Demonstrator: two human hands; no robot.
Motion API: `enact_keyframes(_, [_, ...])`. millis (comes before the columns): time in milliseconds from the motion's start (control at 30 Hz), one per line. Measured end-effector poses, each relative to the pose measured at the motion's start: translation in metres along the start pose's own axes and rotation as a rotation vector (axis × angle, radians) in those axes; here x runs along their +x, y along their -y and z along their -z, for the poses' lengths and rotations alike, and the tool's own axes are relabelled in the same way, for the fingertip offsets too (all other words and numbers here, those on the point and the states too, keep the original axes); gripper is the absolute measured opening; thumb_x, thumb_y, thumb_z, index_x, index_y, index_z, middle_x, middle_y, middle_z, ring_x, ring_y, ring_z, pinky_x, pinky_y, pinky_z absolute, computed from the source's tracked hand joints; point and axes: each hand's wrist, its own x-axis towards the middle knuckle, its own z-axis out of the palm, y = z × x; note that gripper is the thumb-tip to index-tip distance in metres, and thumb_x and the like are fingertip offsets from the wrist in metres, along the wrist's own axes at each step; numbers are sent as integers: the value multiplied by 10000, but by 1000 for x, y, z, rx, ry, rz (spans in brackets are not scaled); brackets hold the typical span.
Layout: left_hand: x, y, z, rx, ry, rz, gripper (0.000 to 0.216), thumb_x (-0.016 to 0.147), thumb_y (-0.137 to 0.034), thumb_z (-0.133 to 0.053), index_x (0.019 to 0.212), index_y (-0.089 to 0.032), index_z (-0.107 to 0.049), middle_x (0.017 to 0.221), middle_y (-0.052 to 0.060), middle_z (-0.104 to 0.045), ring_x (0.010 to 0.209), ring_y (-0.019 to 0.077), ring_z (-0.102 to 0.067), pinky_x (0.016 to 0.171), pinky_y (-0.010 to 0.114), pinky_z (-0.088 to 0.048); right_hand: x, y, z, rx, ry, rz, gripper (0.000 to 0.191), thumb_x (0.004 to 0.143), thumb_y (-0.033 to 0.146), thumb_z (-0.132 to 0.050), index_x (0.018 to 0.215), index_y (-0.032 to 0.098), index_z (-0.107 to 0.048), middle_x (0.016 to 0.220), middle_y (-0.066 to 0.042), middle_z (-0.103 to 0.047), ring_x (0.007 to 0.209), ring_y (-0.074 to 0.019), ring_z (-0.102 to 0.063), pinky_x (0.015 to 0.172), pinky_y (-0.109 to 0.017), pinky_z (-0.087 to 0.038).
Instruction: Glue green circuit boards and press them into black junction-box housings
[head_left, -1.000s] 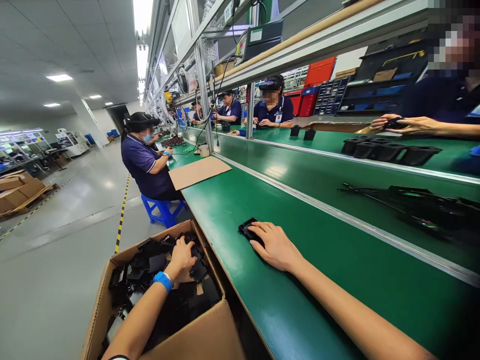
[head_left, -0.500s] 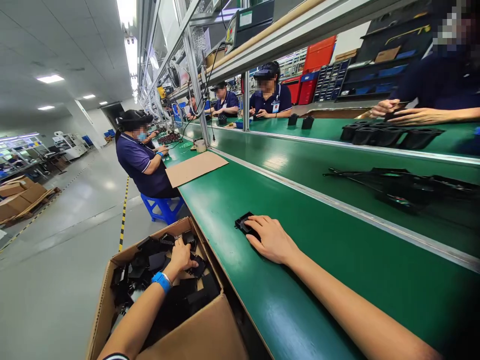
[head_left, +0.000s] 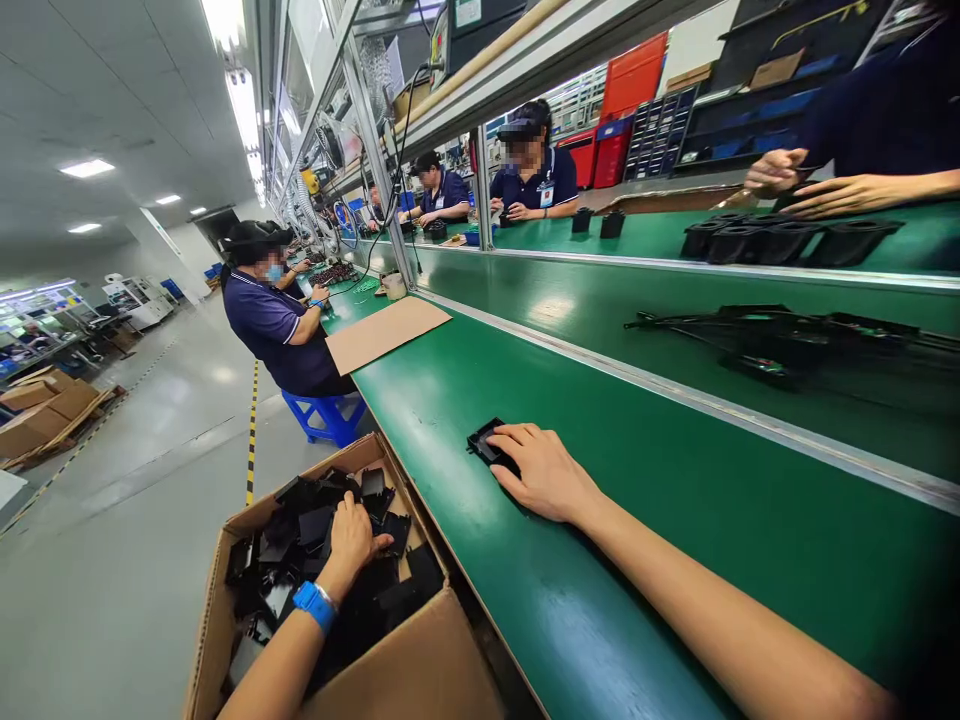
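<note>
My right hand [head_left: 546,474] rests on the green bench top [head_left: 600,620]. Its fingers curve over a small black plastic housing [head_left: 487,440], a shallow rectangular tray with little tabs, lying flat; the palm hides its near end. My left hand [head_left: 355,540], with a blue wristband, is down in an open cardboard box [head_left: 442,600]. The thumb there is spread away from the fingers, and the fingertips lie over a heap of loose black plastic parts [head_left: 315,525]. Nothing is visibly gripped in it, though its palm side is hidden.
A flat cardboard sheet [head_left: 386,335] lies farther along the bench. Behind a metal rail [head_left: 675,415] are a dark cabled assembly [head_left: 795,345] and black cups [head_left: 780,240]. Co-workers sit opposite; another person [head_left: 270,310] sits on a blue stool [head_left: 330,418] at the left.
My left hand has shifted slightly left and down over the parts in the box, its thumb still spread. The right hand stays on the housing. The camera view has moved a little.
</note>
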Motion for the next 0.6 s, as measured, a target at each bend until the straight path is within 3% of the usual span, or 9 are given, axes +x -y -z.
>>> enact_keyframes(267, [-7,4,-14,-252,-60,-36,334,924,-324,-594,1206,-148,-560,1233,107,-566,1060,243,-591,886,451,-512,1,-4,-6,6,-24,17,376,870,338,-490,1191,195,-624,1273,-107,-597,1145,-273,-516,940,-454,-373])
enact_keyframes(500, [-17,32,6,-675,-199,86,311,928,-320,-588,1194,-160,-566,1239,97,-564,1074,243,-583,898,460,-504,-5,-9,-4,-15,-79,52,398,830,325,-519,1172,154,-629,1261,-133,-595,1196,-342,-432,938,-508,-377])
enact_keyframes(600, [-34,51,13,-923,-235,146,286,927,-320,-590,1158,-152,-583,1195,90,-587,1045,231,-595,889,453,-505,-7,7,6,-26,-105,120,366,835,293,-504,1144,151,-639,1263,-161,-582,1222,-361,-393,960,-540,-345])
